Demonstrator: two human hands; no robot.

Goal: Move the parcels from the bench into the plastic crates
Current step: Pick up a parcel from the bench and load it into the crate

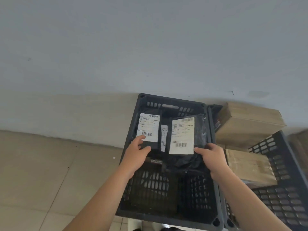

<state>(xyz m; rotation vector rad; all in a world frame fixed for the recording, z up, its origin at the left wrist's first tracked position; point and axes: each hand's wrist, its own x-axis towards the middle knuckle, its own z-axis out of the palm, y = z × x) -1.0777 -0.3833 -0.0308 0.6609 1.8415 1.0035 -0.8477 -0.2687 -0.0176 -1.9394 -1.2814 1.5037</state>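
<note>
Two black parcels lie side by side in the far half of a dark crate (210,164); its near half is open mesh floor. Left hand (135,155) pinches the near edge of the left parcel (149,129); right hand (212,157) grips the near corner of the right parcel (186,135). Cardboard boxes (246,124) and a second crate (286,197) crowd the right rim. Tiled floor (41,172) lies open left; wall (116,47) behind.

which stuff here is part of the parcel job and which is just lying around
Part of the job:
left-hand black parcel, held by left hand
right-hand black parcel, held by right hand
dark crate
second crate
cardboard boxes

Lying about:
white scrap on tiled floor
</note>
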